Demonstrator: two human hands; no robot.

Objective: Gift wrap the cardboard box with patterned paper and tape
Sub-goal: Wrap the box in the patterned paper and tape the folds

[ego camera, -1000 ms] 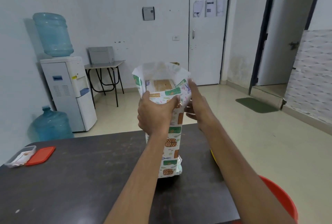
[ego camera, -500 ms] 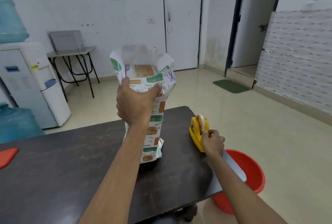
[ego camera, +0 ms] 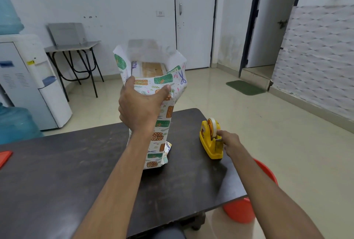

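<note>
The cardboard box point(ego camera: 152, 68) stands on end on the dark table point(ego camera: 57, 171), wrapped in patterned paper point(ego camera: 160, 129) whose top end gapes, showing the brown box top. My left hand point(ego camera: 140, 104) grips the upper part of the wrapped box, thumb on one side and fingers round the other. To the right, near the table's edge, sits a yellow tape dispenser point(ego camera: 210, 139). My right hand point(ego camera: 229, 142) is at its cutter end, fingers pinching the tape there.
A red lid point(ego camera: 4, 157) lies at the table's left edge. A red bucket point(ego camera: 247, 206) stands on the floor beside the table's right corner. A water dispenser point(ego camera: 28, 77) and a small metal table point(ego camera: 74, 47) stand against the far wall.
My right hand left the top of the wrapping and went down to the tape dispenser, where it now pinches the tape end. My left hand keeps its grip on the box.
</note>
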